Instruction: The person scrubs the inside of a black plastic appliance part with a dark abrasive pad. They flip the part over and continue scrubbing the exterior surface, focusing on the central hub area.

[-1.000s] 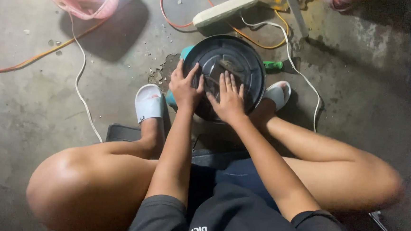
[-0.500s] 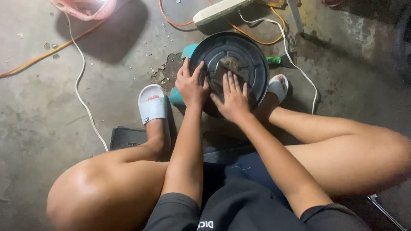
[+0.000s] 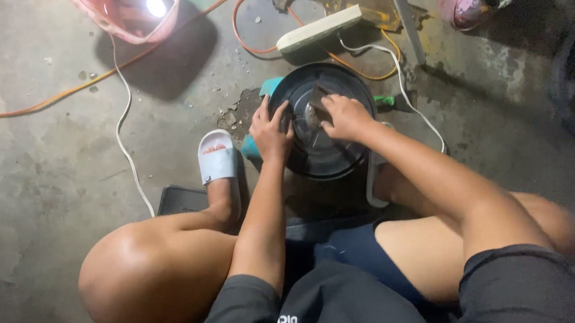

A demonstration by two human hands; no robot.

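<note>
Single head cam only, no second view to overlap. Looking steeply down from above squatting legs, facing forward over knees onto concrete floor (image 3: 26,185). Pretty close: both forearms run up from bottom edge to frame centre, left hand (image 3: 269,130) and right hand (image 3: 345,116) on black round housing (image 3: 321,153). Pink basket (image 3: 97,3) at top left corner, power strip (image 3: 319,29) near top edge.

No packages, labels, signs or screens are visible.

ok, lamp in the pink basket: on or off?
On. A bright white light glares inside the pink basket, which casts a shadow on the concrete floor.
</note>
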